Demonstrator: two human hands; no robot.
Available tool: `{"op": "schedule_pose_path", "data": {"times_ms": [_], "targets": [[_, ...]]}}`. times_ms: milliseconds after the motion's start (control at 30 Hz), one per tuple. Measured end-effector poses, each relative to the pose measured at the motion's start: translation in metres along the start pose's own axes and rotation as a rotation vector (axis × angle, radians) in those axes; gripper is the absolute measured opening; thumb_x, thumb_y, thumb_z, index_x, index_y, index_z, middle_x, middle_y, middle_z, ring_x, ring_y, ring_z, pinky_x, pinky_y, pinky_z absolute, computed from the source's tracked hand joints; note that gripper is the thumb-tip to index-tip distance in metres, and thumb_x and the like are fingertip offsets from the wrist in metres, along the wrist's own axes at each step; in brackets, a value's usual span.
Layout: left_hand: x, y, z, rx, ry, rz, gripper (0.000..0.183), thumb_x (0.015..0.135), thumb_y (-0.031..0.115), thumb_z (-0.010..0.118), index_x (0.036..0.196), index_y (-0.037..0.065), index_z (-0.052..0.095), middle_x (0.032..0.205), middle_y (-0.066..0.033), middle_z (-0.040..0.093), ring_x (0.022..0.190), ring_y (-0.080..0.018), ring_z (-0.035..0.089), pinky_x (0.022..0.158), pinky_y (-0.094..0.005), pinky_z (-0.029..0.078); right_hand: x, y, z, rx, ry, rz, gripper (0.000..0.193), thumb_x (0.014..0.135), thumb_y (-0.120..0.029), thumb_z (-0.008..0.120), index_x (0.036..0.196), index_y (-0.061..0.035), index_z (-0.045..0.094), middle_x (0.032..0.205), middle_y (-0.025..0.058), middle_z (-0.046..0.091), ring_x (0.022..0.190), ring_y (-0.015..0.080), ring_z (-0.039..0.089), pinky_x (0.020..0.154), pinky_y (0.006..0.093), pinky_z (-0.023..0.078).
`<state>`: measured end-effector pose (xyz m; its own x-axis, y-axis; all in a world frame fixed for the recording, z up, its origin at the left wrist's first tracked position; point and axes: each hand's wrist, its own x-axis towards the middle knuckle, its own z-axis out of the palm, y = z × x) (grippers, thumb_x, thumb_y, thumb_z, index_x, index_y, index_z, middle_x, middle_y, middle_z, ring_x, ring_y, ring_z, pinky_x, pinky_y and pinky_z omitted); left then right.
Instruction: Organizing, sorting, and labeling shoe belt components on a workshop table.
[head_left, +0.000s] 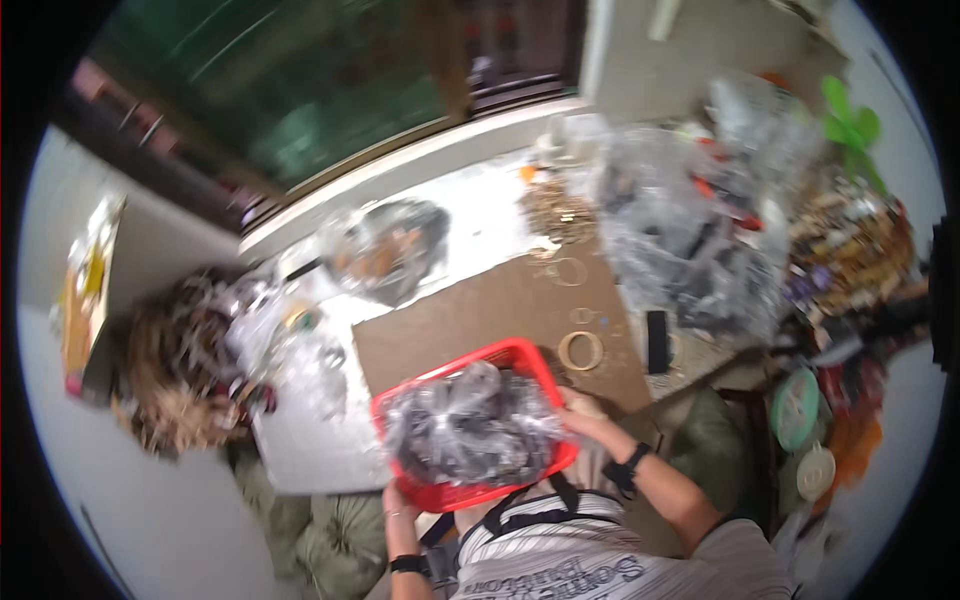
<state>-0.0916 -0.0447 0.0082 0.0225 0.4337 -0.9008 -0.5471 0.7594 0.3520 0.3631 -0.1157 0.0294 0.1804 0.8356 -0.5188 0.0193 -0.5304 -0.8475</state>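
Observation:
A red plastic basket [522, 352] is held in front of my body, tilted a little, over the near edge of the table. Clear plastic bags [468, 425] with dark contents fill it; what is inside them I cannot make out. My right hand [582, 414] grips the basket's right side. At the lower left corner, my left hand [398, 501] holds the rim, its fingers partly hidden by the basket. Beyond the basket lies a brown board [460, 318], with a tan ring [580, 350] near its right end.
On the table are a clear bag with orange-brown pieces [385, 250], a heap of clear bags [680, 220], a dark flat rectangle [658, 342] and bundles of brown strands [190, 340]. Green sacks [340, 540] sit below. A green fan [850, 125] stands at the right.

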Motion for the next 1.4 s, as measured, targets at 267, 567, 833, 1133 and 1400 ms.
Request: {"op": "schedule_pose_path", "data": {"times_ms": [267, 567, 833, 1133, 1400], "targets": [[-0.038, -0.028, 0.015, 0.031, 0.226, 0.170, 0.030, 0.093, 0.021, 0.059, 0.118, 0.005, 0.065, 0.108, -0.0083, 0.071, 0.098, -0.0240, 0.068, 0.085, -0.0391, 0.054, -0.008, 0.011, -0.025, -0.445, -0.166, 0.293, 0.040, 0.095, -0.037, 0.060, 0.116, -0.0033, 0.063, 0.090, 0.0092, 0.070, 0.078, 0.0166, 0.064, 0.071, 0.0327, 0.051], [-0.037, 0.022, 0.031, -0.007, 0.088, 0.097, 0.014, 0.094, 0.014, 0.056, 0.096, 0.004, 0.065, 0.076, -0.0032, 0.065, 0.063, -0.0155, 0.059, 0.065, -0.0319, 0.051, 0.011, -0.070, -0.029, -0.410, -0.111, 0.267, 0.038, 0.095, -0.037, 0.057, 0.096, -0.0012, 0.068, 0.081, 0.0106, 0.069, 0.076, 0.0201, 0.064, 0.071, 0.0355, 0.049], [-0.055, 0.024, 0.051, 0.150, 0.124, 0.203, 0.024, 0.091, 0.009, 0.061, 0.113, 0.001, 0.065, 0.091, -0.0046, 0.069, 0.077, -0.0118, 0.063, 0.071, -0.0278, 0.051, 0.025, -0.126, -0.033, -0.545, -0.205, 0.369, 0.037, 0.091, -0.037, 0.058, 0.091, -0.0014, 0.069, 0.080, 0.0150, 0.070, 0.076, 0.0270, 0.068, 0.071, 0.0399, 0.051], [-0.030, 0.021, 0.037, 0.768, 0.250, 0.462, 0.037, 0.093, 0.012, 0.066, 0.128, 0.006, 0.058, 0.081, -0.0011, 0.062, 0.064, -0.0091, 0.059, 0.051, -0.0249, 0.050, 0.189, -0.293, 0.043, -0.634, -0.063, -0.454, 0.049, 0.088, -0.020, 0.064, 0.132, -0.0042, 0.052, 0.119, 0.0180, 0.056, 0.107, 0.0378, 0.059, 0.091, 0.0418, 0.048], [-0.058, 0.148, 0.171, 1.249, 0.424, 0.975, 0.045, 0.089, 0.013, 0.066, 0.131, 0.000, 0.055, 0.120, -0.0210, 0.056, 0.112, -0.0396, 0.055, 0.101, -0.0441, 0.042, 0.377, -0.288, 0.141, -1.205, 0.100, -0.543, 0.058, 0.075, -0.014, 0.075, 0.129, -0.0104, 0.054, 0.126, 0.0209, 0.053, 0.118, 0.0323, 0.053, 0.096, 0.0461, 0.045]]}}
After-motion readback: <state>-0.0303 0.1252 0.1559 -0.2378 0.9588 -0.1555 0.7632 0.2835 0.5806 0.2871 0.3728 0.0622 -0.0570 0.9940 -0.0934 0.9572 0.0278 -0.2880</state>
